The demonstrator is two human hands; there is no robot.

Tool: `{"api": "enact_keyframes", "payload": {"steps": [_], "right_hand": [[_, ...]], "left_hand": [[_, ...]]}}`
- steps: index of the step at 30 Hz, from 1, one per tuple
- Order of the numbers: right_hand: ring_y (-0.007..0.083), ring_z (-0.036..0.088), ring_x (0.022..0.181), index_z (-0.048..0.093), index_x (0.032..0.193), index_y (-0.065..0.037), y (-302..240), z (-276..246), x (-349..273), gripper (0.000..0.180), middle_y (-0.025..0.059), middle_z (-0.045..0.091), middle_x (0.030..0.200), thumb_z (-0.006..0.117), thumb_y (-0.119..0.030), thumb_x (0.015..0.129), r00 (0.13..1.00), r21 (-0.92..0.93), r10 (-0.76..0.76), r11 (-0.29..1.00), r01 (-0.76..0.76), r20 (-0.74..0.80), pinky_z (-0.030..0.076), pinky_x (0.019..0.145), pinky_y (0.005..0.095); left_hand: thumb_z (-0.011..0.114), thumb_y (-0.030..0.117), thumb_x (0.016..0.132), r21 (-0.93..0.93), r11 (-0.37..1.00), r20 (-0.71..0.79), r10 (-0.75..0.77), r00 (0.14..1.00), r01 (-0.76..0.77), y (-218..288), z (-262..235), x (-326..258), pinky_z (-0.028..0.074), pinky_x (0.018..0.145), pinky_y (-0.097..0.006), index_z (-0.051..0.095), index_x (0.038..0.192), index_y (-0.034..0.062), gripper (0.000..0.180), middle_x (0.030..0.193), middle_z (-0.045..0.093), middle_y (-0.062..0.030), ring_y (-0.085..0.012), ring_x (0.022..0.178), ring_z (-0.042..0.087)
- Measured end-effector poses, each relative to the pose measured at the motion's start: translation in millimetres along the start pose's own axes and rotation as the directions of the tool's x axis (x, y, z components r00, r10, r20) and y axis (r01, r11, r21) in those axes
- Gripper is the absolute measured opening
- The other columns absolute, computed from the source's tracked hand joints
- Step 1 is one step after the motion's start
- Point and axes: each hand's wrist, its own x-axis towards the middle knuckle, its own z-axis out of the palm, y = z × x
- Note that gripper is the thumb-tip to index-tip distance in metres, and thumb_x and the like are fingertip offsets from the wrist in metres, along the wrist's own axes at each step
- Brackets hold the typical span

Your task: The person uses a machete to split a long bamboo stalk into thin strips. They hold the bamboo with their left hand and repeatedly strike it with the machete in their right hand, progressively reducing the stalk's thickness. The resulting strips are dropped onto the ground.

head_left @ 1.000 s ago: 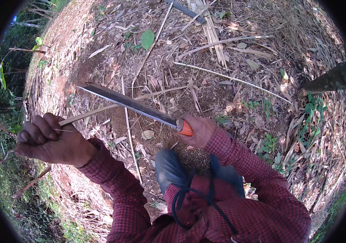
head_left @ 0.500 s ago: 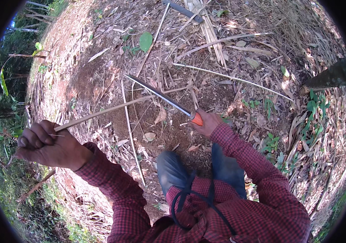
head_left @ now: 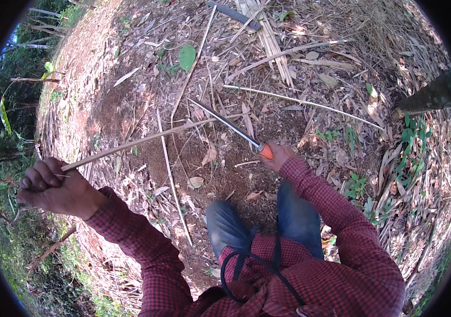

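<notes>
My left hand (head_left: 59,187), raised at the left, is closed around one end of a long thin bamboo strip (head_left: 130,144). From there the strip runs right and away, over the ground. In my right hand (head_left: 279,156) is the orange handle of a long-bladed knife (head_left: 230,125); its blade points to the far left. The blade crosses the strip near the strip's far end; whether they touch, I cannot tell. A short thin sliver pokes out from my left fingers.
Dry leaves and loose splinters litter the sloping ground. Another pale strip (head_left: 304,102) lies beyond my right hand, and a bundle of split strips (head_left: 270,42) lies farther off beside a dark flat piece (head_left: 236,16). A tree trunk (head_left: 431,95) stands at the right.
The knife has slid right along the strip, toward its far end, with my right hand. My left hand has shifted slightly left, still holding the strip.
</notes>
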Motion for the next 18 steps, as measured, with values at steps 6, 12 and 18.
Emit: {"api": "enact_keyframes", "payload": {"steps": [6, 12, 18], "right_hand": [[0.0352, 0.061, 0.083, 0.049, 0.107, -0.009, 32.6, 4.2, 5.9, 0.047, 0.0189, 0.062, 0.086, 0.055, -0.045, 0.078, 0.994, -0.075, 0.109, 0.991, -0.109, -0.006, 0.047, 0.077, 0.0448], [0.0369, 0.060, 0.085, 0.050, 0.108, -0.006, 42.6, 4.2, 9.8, 0.052, 0.0203, 0.062, 0.088, 0.057, -0.047, 0.076, 0.982, -0.069, 0.170, 0.984, -0.165, 0.078, 0.047, 0.079, 0.0453], [0.0370, 0.061, 0.085, 0.053, 0.106, -0.011, 113.5, 35.0, 19.9, 0.046, 0.0158, 0.063, 0.088, 0.059, -0.044, 0.075, 0.967, -0.108, 0.253, 0.961, -0.254, -0.023, 0.049, 0.078, 0.0442]], "left_hand": [[0.055, 0.032, 0.087, -0.078, 0.995, 0.091, -0.046, 0.995, 0.054, -11.6, 10.3, 13.1, 0.024, 0.038, -0.021, 0.044, 0.064, 0.0118, 0.033, 0.052, 0.035, 0.0041, -0.0059, 0.042, 0.029], [0.057, 0.028, 0.085, -0.033, 0.996, 0.051, -0.080, 0.995, 0.082, -17.2, 8.4, 20.8, 0.023, 0.040, -0.022, 0.040, 0.062, 0.0126, 0.033, 0.052, 0.032, 0.0049, -0.0063, 0.043, 0.027], [0.055, 0.028, 0.087, -0.079, 0.988, 0.174, -0.120, 0.977, 0.135, -27.7, -7.7, 46.8, 0.024, 0.041, -0.022, 0.042, 0.062, 0.0119, 0.032, 0.054, 0.033, 0.0034, -0.0078, 0.045, 0.029]]}}
